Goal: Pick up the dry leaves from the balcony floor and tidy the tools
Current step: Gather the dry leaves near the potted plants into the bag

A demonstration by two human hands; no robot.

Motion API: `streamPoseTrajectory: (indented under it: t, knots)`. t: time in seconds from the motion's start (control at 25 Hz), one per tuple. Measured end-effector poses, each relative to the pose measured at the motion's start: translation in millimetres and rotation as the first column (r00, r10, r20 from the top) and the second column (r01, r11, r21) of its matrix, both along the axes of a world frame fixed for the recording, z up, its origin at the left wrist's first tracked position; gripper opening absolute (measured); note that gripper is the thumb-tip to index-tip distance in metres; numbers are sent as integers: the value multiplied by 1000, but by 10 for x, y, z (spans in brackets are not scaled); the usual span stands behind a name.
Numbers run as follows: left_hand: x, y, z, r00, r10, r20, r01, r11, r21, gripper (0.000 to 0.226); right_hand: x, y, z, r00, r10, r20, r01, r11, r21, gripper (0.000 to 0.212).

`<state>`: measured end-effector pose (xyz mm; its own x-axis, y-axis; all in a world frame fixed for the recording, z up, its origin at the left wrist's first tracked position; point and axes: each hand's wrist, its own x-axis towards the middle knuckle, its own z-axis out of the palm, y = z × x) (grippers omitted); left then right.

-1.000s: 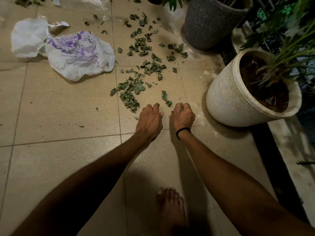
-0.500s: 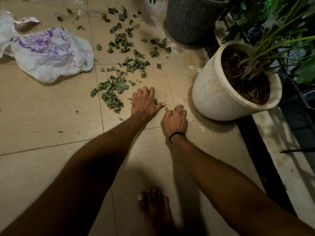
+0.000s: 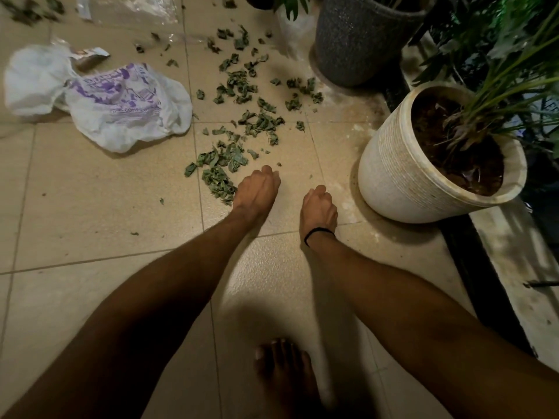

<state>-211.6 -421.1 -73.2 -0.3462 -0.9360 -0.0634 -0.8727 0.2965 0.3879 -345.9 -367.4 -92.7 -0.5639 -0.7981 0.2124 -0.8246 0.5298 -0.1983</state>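
Dry green leaves (image 3: 233, 160) lie scattered over the beige floor tiles (image 3: 90, 207), from a dense pile just left of my left hand up to the dark pot. My left hand (image 3: 257, 189) is at the right edge of that pile, knuckles up, its fingers curled under around leaves gathered off the tile. My right hand (image 3: 319, 207), with a black band on its wrist, hovers beside it in a closed fist that holds leaves. The fingertips of both hands are hidden. No tools are in view.
A crumpled white and purple plastic bag (image 3: 121, 107) lies at the left. A white ribbed plant pot (image 3: 402, 176) stands close on the right, and a dark grey pot (image 3: 360, 40) behind it. Clear plastic wrap (image 3: 136, 7) lies at the top. My bare foot (image 3: 284, 373) is below.
My left hand was lying flat on loose leaves near the white pot and has curled shut. Those leaves are gone from the tile. My right hand has stayed a fist.
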Motion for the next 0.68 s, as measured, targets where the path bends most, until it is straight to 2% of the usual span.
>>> streamPoseTrajectory:
  t: [0.08, 0.12, 0.16, 0.24, 0.28, 0.32, 0.36, 0.4, 0.52, 0.68]
  knots:
    - [74, -64, 6, 995, 58, -82, -58, 998, 14, 11, 6, -107, 63, 971, -127, 204, 105, 988, 114, 20]
    - [130, -101, 99, 973, 124, -196, -118, 992, 43, 7, 19, -152, 133, 904, -216, 368, 172, 974, 149, 25]
    - [195, -153, 217, 931, 209, -301, -200, 978, 60, 17, 42, -205, 201, 777, -300, 553, 247, 954, 171, 27]
    - [368, -249, 450, 816, 377, -437, -356, 925, 134, 37, 204, -316, 362, 410, -347, 843, 351, 914, 206, 22]
    - [469, -294, 553, 787, 423, -449, -396, 905, 158, 39, 328, -363, 463, 237, -321, 917, 357, 907, 225, 18]
    - [601, -332, 657, 769, 466, -437, -435, 883, 176, 38, 487, -419, 562, 107, -282, 953, 337, 912, 232, 18]
    - [735, -352, 753, 754, 497, -431, -468, 865, 180, 38, 647, -487, 639, 28, -241, 970, 301, 927, 222, 20]
    - [887, -363, 844, 740, 519, -428, -488, 852, 188, 39, 829, -542, 735, -19, -207, 978, 248, 947, 205, 21]
    - [1458, -349, 1048, 695, 576, -430, -555, 810, 188, 46, 1473, -656, 1041, -40, -146, 988, 49, 988, 148, 19]
    - [2344, -122, 1345, 548, 710, -443, -708, 676, 207, 39, 2416, -666, 1315, -104, -67, 992, -130, 990, 53, 28]
